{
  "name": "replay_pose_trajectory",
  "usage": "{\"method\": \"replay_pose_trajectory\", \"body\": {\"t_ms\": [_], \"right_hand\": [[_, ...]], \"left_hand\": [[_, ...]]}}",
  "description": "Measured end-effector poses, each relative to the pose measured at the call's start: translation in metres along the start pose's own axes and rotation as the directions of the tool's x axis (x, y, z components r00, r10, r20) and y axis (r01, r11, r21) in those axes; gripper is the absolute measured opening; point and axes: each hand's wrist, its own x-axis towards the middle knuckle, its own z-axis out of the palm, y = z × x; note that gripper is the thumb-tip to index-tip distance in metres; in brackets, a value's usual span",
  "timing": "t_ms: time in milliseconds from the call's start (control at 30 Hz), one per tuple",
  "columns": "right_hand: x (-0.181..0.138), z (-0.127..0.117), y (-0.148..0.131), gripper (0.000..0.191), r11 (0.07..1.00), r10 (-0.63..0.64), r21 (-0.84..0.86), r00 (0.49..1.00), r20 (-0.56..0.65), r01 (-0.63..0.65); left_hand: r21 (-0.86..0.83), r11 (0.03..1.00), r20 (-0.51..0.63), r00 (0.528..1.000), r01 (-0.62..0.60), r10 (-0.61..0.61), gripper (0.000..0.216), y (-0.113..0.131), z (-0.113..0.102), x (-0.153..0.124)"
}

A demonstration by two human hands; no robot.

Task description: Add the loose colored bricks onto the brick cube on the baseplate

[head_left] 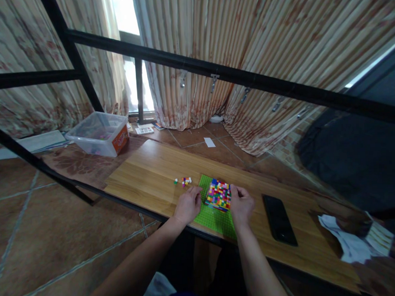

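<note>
A many-coloured block of small bricks [218,195] stands on a green baseplate [213,219] near the front edge of a wooden table [146,176]. My left hand [188,205] rests at the block's left side, fingers curled against the plate and the block. On the block's right side my right hand [241,203] has its fingers against the bricks. Whether either hand grips the block firmly is hard to tell. A few loose small bricks [185,181] lie on the table just left of the plate.
A black phone [279,219] lies flat to the right of the plate. Crumpled white paper [348,241] sits at the far right. A clear plastic bin [98,134] stands on the floor beyond the table. Black metal bars [214,73] cross overhead, with curtains behind.
</note>
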Motion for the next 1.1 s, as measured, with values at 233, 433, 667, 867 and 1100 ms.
{"method": "replay_pose_trajectory", "body": {"t_ms": [233, 433, 667, 867, 1100], "right_hand": [[0.007, -0.001, 0.002, 0.038, 0.981, 0.12, 0.155, 0.993, 0.01, -0.12], [0.016, 0.005, 0.005, 0.04, 0.901, 0.213, 0.374, 0.975, 0.065, -0.221], [0.011, 0.012, 0.003, 0.038, 0.827, 0.252, 0.466, 0.949, 0.191, -0.314], [0.013, 0.016, 0.005, 0.033, 0.788, 0.293, 0.504, 0.935, 0.199, -0.354], [0.016, 0.021, 0.007, 0.029, 0.78, 0.313, 0.504, 0.929, 0.199, -0.371]], "left_hand": [[-0.016, 1.0, 0.001, 1.0, -0.004, 0.004, 0.029, 0.002, -0.001, 0.0], [-0.021, 1.0, -0.002, 1.0, -0.005, 0.005, 0.028, 0.002, -0.001, 0.0], [0.004, 1.0, -0.004, 1.0, -0.015, 0.015, 0.027, 0.0, 0.0, 0.0], [0.038, 0.999, 0.021, 1.0, -0.021, 0.02, 0.028, -0.003, 0.002, -0.001], [0.078, 0.997, 0.049, 0.999, -0.009, 0.005, 0.028, 0.001, 0.0, -0.001]]}}
